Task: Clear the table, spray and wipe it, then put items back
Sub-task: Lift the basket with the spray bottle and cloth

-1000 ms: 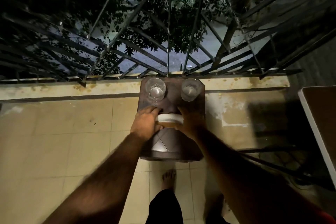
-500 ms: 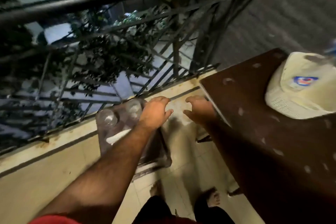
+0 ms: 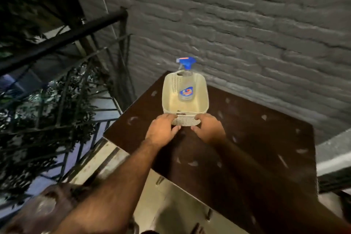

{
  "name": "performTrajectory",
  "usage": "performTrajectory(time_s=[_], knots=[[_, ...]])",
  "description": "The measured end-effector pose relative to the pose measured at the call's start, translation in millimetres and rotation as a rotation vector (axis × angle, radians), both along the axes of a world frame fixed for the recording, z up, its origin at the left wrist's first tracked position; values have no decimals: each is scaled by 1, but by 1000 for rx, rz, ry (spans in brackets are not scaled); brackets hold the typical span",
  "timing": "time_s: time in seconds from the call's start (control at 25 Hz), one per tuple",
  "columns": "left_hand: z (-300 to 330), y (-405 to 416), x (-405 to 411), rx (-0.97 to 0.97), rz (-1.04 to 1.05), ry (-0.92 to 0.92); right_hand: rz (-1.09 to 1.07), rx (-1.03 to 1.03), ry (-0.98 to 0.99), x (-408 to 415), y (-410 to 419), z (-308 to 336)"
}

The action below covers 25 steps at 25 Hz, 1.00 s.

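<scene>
Both hands are at the near end of the basket: the left hand (image 3: 162, 130) has its fingers curled against the near-left corner and the right hand (image 3: 208, 129) mirrors it at the near-right corner, thumbs low by the base, so each appears to grip the basket (image 3: 171, 100) by its near wall, though motion blur leaves the firmness of the hold unclear. This looks like the clearing step, with the basket as the thing still standing on the table (image 3: 247, 148). The next move probably calls for an even two-handed lift that keeps the basket level, since the spray bottle (image 3: 186, 89) stands upright inside it towards the far end and could topple if the basket tips. Nearest the camera, the table is a dark brown, smooth board flecked with pale scraps or smears, its squared corner jutting to the left. The basket is cream plastic, rounded-rectangular, with perforated walls and a handle slot at the far rim. The bottle is clear with a blue and red label and a blue trigger head rising above the rim. Beyond stands a grey painted brick wall (image 3: 247, 34), rough and ridged; a dark metal railing (image 3: 62, 40) with foliage behind runs off to the left.
</scene>
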<state>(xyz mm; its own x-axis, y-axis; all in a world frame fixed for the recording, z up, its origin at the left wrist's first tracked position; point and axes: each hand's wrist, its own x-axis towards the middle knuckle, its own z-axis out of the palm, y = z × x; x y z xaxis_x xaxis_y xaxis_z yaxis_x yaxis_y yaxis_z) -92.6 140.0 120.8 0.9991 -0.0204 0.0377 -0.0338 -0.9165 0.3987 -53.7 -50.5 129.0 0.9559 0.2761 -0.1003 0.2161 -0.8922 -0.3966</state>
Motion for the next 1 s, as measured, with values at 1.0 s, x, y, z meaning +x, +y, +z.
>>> performTrajectory(time_s=[1.0], knots=[[-39, 63, 205, 21, 229, 448, -543, 37, 302, 150, 15, -58]])
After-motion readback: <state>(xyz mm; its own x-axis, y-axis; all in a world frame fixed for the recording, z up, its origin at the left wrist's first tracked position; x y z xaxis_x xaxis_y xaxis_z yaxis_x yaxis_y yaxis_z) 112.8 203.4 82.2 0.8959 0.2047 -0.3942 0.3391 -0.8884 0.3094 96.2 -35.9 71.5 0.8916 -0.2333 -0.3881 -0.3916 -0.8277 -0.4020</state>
